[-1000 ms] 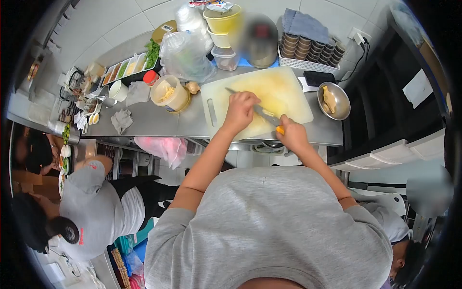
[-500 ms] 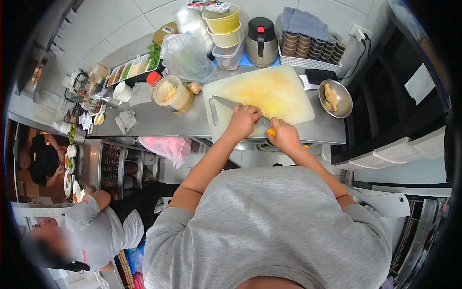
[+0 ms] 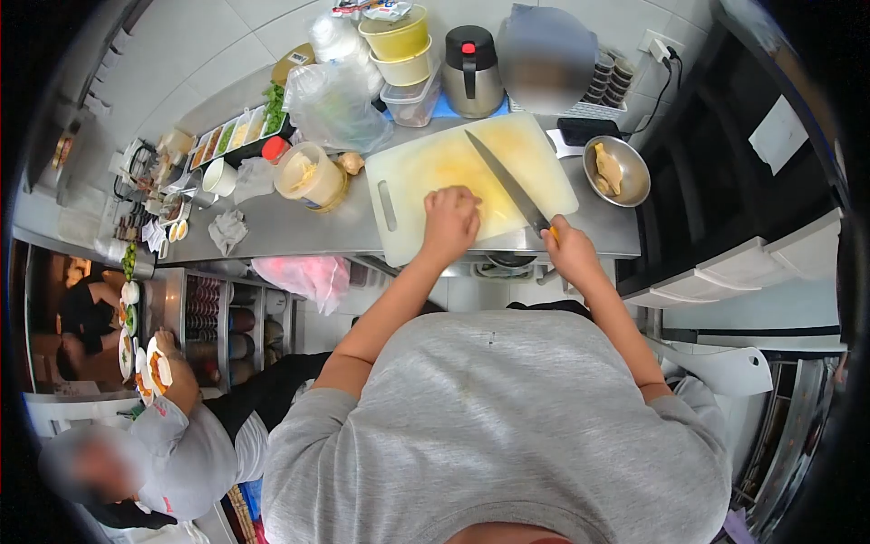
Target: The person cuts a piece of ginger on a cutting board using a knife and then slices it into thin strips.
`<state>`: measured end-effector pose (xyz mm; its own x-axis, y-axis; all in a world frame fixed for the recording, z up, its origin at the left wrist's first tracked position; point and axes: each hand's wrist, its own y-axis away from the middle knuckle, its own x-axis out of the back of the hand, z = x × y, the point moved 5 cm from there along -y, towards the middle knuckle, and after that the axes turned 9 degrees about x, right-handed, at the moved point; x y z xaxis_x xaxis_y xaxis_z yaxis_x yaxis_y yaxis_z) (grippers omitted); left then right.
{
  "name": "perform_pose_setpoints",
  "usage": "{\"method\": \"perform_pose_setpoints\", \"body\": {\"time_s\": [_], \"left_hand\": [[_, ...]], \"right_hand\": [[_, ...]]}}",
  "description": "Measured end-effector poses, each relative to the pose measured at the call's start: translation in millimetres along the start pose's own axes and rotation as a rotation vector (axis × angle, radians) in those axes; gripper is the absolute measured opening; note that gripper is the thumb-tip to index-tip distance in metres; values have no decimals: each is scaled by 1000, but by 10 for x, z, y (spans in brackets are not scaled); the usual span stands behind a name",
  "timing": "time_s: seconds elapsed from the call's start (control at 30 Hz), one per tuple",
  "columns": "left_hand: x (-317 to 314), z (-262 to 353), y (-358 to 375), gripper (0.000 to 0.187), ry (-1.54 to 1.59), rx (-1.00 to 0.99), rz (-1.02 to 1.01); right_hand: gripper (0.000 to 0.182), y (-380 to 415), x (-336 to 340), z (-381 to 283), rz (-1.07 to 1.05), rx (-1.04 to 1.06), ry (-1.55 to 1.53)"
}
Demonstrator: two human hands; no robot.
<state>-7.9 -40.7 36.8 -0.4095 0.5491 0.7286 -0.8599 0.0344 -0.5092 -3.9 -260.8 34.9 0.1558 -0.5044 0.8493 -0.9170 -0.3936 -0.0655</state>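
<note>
My right hand (image 3: 571, 248) grips the orange handle of a kitchen knife (image 3: 507, 179) at the near right edge of the cutting board. Its long blade points away and to the left over the white, yellow-stained cutting board (image 3: 405, 168). On the board's near middle, my left hand (image 3: 452, 220) rests with its fingers curled; whatever lies under them is hidden. To the right stands a metal bowl (image 3: 638, 179) holding a pale yellow piece of food (image 3: 608, 170). A plastic tub (image 3: 319, 186) with pale yellow strips sits left of the board, beside a small brownish lump (image 3: 351, 162).
Behind the board stand a thermal jug (image 3: 471, 77), stacked tubs (image 3: 399, 54) and a plastic bag (image 3: 340, 113). A topping tray (image 3: 237, 136) and crumpled paper (image 3: 227, 232) are at left. A black cabinet (image 3: 716, 172) borders the right. A co-worker (image 3: 204, 444) holds a plate at lower left.
The knife has swung from beside my left fingers to the right, its tip now pointing away. My right hand moved right with it. My left hand stays on the board. The co-worker's arm moved.
</note>
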Motion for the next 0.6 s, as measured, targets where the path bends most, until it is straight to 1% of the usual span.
{"method": "perform_pose_setpoints", "body": {"time_s": [0.03,0.13,0.17,0.27,0.47,0.6], "left_hand": [[-95,55,58,17,9,-22,-33],[-357,132,158,9,-90,29,3],[-431,106,163,8,-118,73,53],[-479,158,133,7,-98,89,22],[-501,176,102,7,-137,62,26],[-491,193,42,7,-135,48,23]], "right_hand": [[22,8,-7,-66,-9,10,40],[21,-10,-118,-145,-35,41,107],[20,-36,-178,-141,-43,53,121],[21,-102,-304,-117,-38,78,136],[22,-145,-321,-232,-90,86,172],[22,-159,-252,-272,-95,45,184]]}}
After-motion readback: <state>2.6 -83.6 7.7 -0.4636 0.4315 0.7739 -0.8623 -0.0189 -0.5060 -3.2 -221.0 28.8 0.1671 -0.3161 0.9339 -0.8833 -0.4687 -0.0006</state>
